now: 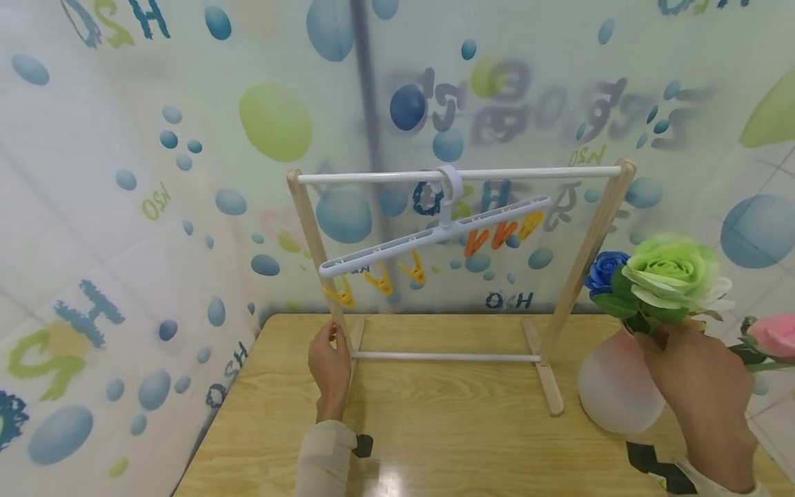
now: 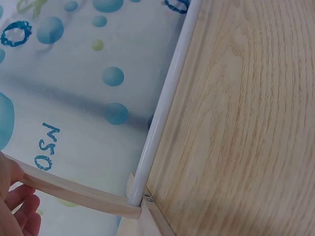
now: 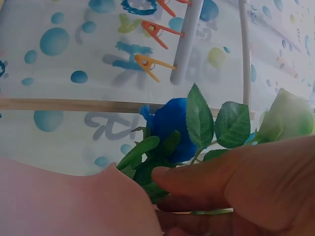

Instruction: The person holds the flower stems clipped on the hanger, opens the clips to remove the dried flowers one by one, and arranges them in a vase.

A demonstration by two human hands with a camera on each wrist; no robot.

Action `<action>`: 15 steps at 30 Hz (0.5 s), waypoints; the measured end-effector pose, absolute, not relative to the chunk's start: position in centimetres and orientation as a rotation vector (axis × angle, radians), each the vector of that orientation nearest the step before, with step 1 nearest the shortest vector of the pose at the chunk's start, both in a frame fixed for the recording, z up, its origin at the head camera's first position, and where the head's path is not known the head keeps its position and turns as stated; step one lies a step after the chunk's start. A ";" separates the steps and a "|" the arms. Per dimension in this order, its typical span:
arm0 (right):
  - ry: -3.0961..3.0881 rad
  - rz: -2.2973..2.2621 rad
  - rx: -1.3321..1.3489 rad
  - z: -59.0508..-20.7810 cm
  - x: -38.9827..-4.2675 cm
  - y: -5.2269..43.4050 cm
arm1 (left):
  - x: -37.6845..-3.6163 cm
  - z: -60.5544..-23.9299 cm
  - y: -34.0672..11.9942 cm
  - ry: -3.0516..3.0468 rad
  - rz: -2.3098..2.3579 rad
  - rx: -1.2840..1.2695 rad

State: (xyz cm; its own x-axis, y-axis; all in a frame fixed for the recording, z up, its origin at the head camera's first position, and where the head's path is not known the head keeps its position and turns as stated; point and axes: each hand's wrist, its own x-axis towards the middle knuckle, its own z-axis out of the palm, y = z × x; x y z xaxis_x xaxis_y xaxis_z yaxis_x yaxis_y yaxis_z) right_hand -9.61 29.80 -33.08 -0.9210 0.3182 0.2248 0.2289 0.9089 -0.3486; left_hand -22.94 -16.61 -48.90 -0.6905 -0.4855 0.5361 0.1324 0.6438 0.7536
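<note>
Your wooden table [image 1: 435,428] carries a drying rack [image 1: 546,376] along its far edge and a frosted vase [image 1: 611,393] near its right edge.

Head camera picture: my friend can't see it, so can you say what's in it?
A person's left hand holds the left post of a small wooden rack on a table, while the right hand grips flower stems at the mouth of a frosted vase. A white hanger with yellow and orange clips hangs on the rack's top bar.

Head view looks down over the whole table [image 1: 435,428]; wrist views sit close — both share the rack [image 1: 459,174] with it
</note>
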 end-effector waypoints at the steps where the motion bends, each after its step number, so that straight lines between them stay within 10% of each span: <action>1: -2.772 0.455 -0.406 -33.1 -9.5 29.6 | -22.9 -48.9 -16.6 -2.105 -1.053 0.274; 15: -2.613 0.525 -0.613 -33.0 -7.0 26.3 | -19.9 -49.0 -17.4 -2.133 -0.978 0.291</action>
